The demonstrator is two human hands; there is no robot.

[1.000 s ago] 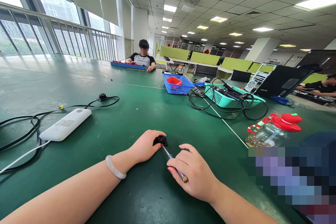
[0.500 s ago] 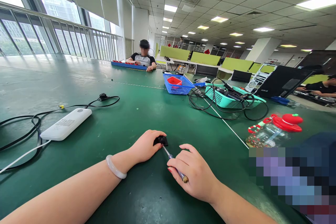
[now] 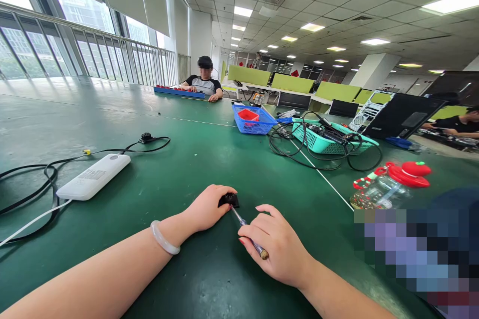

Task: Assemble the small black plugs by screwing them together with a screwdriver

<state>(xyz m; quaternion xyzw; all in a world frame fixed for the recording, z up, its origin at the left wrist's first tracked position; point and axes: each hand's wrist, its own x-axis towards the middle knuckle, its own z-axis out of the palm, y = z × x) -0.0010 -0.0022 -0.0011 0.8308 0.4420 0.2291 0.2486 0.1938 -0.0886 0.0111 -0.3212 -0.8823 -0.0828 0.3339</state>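
One green table (image 3: 179,174) bears two baskets (image 3: 253,127), right of centre. Below centre, the left hand (image 3: 208,208) grips one black block (image 3: 232,200); the right hand (image 3: 277,245) grips one screwdriver (image 3: 241,220), tip at the block.

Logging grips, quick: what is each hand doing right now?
Left hand: closed on a small black part.
Right hand: closed around a screwdriver, its tip at that part.

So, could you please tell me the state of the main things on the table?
Black part: held by the left hand
Screwdriver: slanted, gripped in the right hand, tip at the black part
White device: lying flat
Jar: red lid on
Blue basket: holding a red tray
Green basket: heaped with dark items
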